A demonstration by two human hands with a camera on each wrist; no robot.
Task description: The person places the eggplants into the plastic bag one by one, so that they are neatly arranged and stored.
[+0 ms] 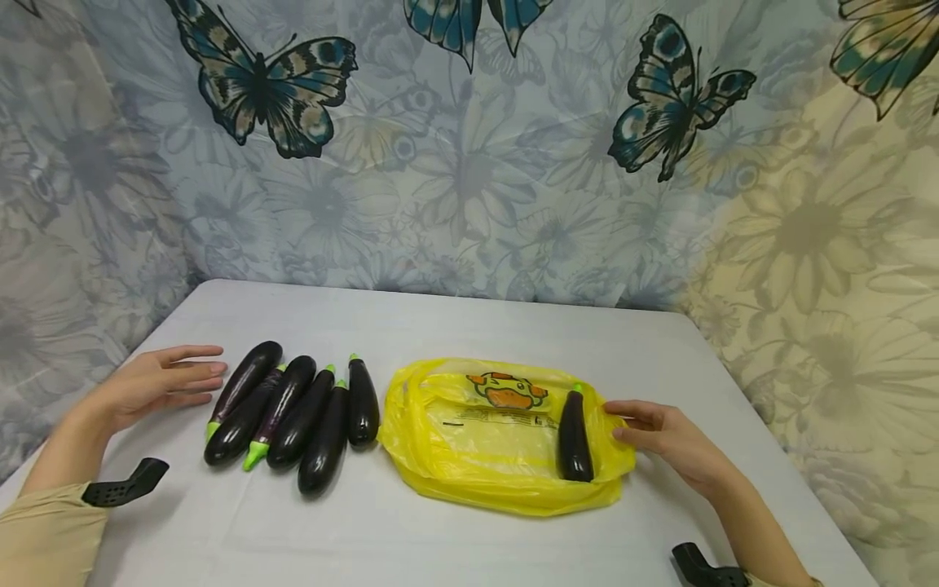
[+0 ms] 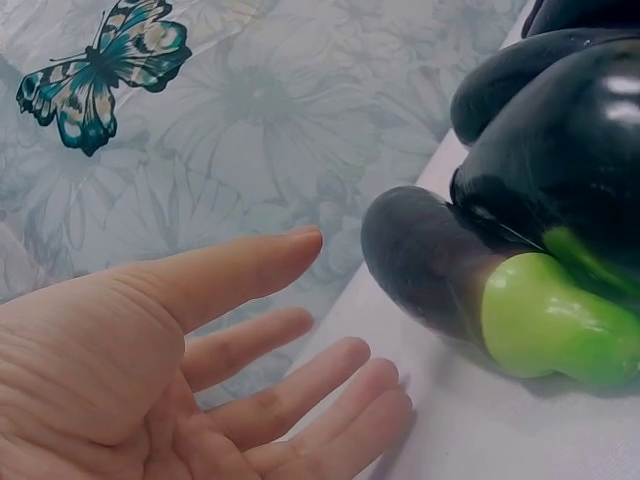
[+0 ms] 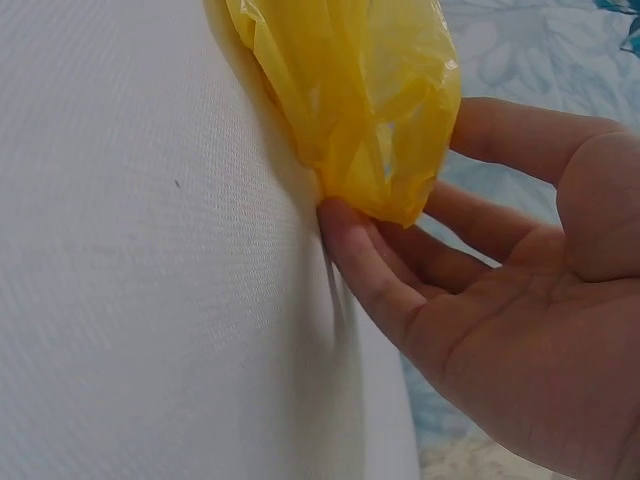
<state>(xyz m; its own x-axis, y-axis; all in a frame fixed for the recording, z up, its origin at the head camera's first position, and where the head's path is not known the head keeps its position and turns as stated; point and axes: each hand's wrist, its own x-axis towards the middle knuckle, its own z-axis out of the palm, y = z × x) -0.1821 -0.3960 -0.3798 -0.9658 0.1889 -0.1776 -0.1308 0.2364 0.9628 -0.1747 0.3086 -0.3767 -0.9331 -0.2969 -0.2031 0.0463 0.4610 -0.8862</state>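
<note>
Several dark purple eggplants (image 1: 293,412) with green stems lie side by side on the white table's (image 1: 455,326) left half. My left hand (image 1: 209,377) rests flat and open just left of them, fingers straight, holding nothing; in the left wrist view the fingers (image 2: 300,320) stop short of the nearest eggplant (image 2: 430,260). A yellow plastic bag (image 1: 484,444) with a duck print lies flat at the centre. One eggplant (image 1: 575,436) lies on its right part. My right hand (image 1: 629,424) touches the bag's right edge (image 3: 350,90) with straight fingers (image 3: 370,260).
A floral cloth with butterflies (image 1: 264,86) hangs behind and beside the table. Black wrist mounts (image 1: 125,485) (image 1: 700,567) show at both forearms. Bare tabletop lies in front of the eggplants and behind the bag.
</note>
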